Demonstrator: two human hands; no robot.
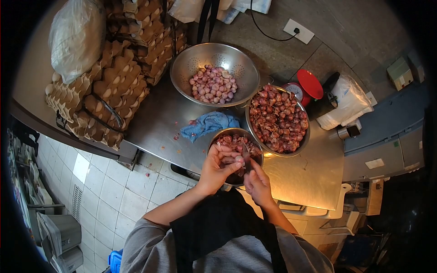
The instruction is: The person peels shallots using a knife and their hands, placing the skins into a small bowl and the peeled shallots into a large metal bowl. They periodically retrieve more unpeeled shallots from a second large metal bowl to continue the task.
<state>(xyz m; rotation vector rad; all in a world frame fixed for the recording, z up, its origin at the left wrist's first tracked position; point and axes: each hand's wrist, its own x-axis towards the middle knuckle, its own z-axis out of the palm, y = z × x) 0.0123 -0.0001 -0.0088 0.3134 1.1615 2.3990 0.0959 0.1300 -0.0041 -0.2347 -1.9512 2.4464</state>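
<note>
Pinched in the fingers of my left hand (217,164) is a small pale peeled shallot (239,159). My right hand (258,184) grips a knife, its dark blade (246,154) pointing up and away beside the shallot. Both hands are over a metal bowl (213,142) that holds reddish shallot skins (233,141). Right of it, a larger bowl is heaped with unpeeled red shallots (278,118). Behind, a perforated steel colander (182,68) contains many peeled pinkish shallots (214,85). The knife handle is mostly hidden by my right hand.
A crumpled blue cloth (209,125) lies on the steel table (154,132), with scraps of skin near it. Stacked egg trays (116,86) with a plastic bag (77,36) stand at left. A red scale (309,84) and a wrapped white bag (346,102) are at back right.
</note>
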